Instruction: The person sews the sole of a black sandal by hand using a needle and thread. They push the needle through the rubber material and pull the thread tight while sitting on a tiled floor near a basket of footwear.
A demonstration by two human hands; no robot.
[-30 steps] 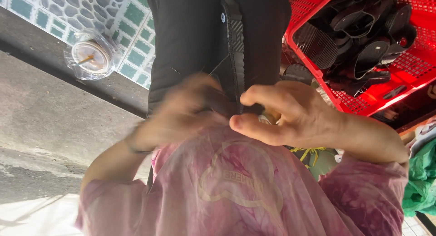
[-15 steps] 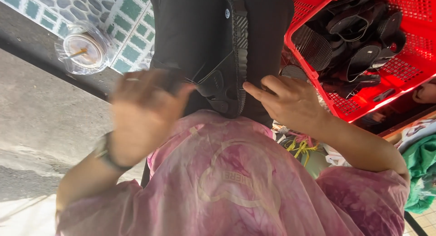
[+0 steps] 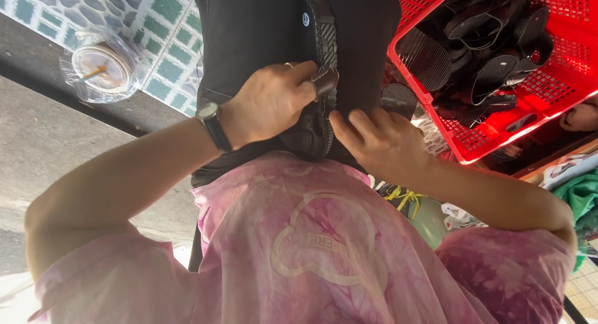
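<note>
Since half a second ago the left hand, wristwatch on, has come back onto the black sandal and now pinches its strap with curled fingers; before it was off and blurred. Right hand stays against the sandal's lower edge, fingers bent, thumb touching; grip unclear. Sandal lies on the black-trousered lap, ribbed rubber sole up. Red perforated plastic basket of dark sandals at right; lidded plastic cup in a clear bag at the left, on the tiled floor.
</note>
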